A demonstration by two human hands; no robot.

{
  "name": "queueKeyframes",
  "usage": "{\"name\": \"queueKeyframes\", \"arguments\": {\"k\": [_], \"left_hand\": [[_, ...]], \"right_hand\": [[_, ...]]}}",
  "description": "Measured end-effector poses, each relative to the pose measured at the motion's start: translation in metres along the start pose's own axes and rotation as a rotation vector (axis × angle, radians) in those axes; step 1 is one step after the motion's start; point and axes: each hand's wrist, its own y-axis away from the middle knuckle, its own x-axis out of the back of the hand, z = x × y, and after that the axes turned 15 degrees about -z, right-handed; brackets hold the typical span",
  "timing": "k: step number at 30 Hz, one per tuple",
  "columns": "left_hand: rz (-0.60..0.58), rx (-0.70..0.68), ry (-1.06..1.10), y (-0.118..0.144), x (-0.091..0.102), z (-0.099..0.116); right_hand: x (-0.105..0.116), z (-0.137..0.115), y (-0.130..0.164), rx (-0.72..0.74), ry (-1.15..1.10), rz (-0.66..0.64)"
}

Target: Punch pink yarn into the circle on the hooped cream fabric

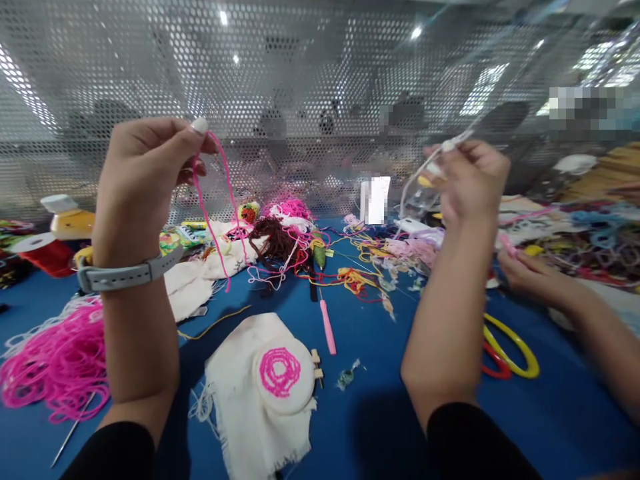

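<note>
Raised at the left, my left hand (143,170) pinches a strand of pink yarn (229,180) between thumb and fingers, both ends hanging down. My right hand (473,183), lifted at the right and blurred, is closed on white yarn (413,179) that trails down toward the pile. Below and between my arms lies a white cloth (237,387) with frayed edges, stretched in a small round embroidery hoop (305,390). A ring of pink stitches (280,372) is worked inside the hoop. A pink-handled tool (328,327) lies on the table just beyond it.
Loops of pink yarn (60,360) lie by my left forearm, near a red thread spool (47,255) and a glue bottle (70,217). Tangled yarn (277,240) spreads across the back. Yellow-handled scissors (520,347) lie right. Another person's hand (530,273) reaches in there.
</note>
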Motion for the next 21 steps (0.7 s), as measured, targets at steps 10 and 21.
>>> {"name": "queueKeyframes", "arguments": {"k": [10, 21], "left_hand": [[-0.200, 0.167, 0.050, -0.008, -0.021, -0.021], [-0.154, 0.281, 0.050, -0.018, -0.023, -0.061]], "right_hand": [[-0.130, -0.035, -0.001, 0.149, -0.034, -0.283], [-0.084, 0.011, -0.020, 0.130, 0.077, 0.273]]}}
